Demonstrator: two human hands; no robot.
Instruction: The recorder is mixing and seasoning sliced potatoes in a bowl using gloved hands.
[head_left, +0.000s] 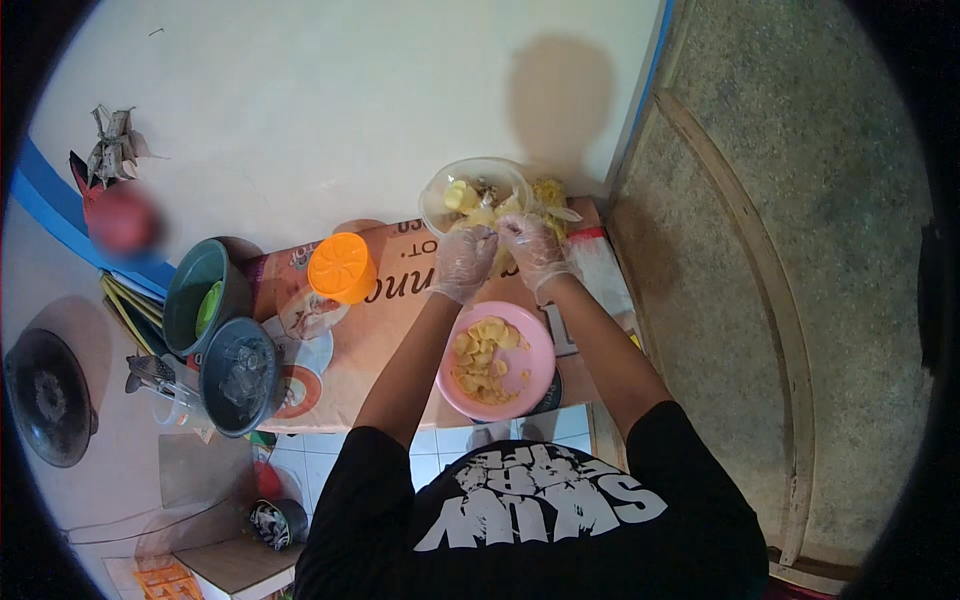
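Both my hands wear clear plastic gloves and are close together over the near rim of a translucent plastic bowl (437, 187). My left hand (463, 259) and my right hand (529, 244) have their fingers pinched on what looks like a thin clear plastic bag (503, 259) with yellowish contents. The fingers and glare partly hide it. Inside the bowl are a yellow cup-like piece (460, 196) and dark bits. Just right of the bowl sits a bag of yellow food (551, 196). Nearer my body, between my forearms, a pink basin (537, 375) holds thin yellow slices (480, 349).
An orange lidded container (342, 268) stands left on the printed table covering (390, 330). Farther left are a green-grey basin (238, 289) and a dark basin (214, 390) with clear plastic inside. A wall rises behind the table; a wooden strip (780, 315) borders the right.
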